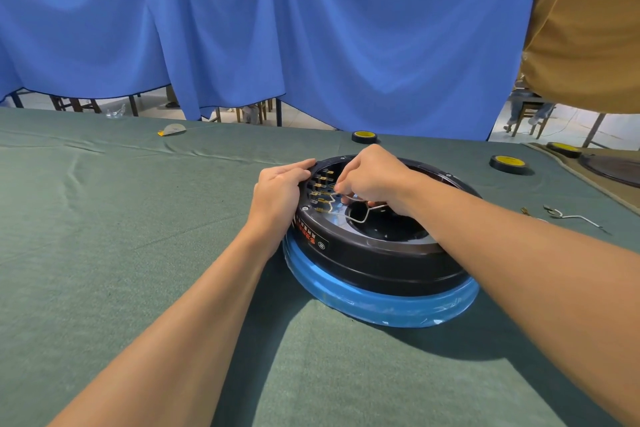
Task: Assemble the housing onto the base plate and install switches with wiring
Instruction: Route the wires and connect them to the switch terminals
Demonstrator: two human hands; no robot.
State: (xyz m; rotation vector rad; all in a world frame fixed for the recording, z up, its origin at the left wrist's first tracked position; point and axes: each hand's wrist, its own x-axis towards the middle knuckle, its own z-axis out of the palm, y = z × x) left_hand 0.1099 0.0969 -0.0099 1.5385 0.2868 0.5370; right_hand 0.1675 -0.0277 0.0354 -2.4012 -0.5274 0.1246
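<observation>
The left hand (277,192) curls its fingers over the black housing's (377,253) left rim, gripping it. The right hand (372,180) pinches a grey wire (360,215) just beside the brass terminals (323,189) between both hands. The blue base plate (381,305) lies beneath.

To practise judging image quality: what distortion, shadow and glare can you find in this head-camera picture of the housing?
Head view: wide-angle stretch swells both forearms near the lower corners; a soft shadow lies on the green cloth before the housing; glare streaks the blue-wrapped base plate; the left hand gripping the housing rim and the right hand pinching the wire are sharp.
</observation>
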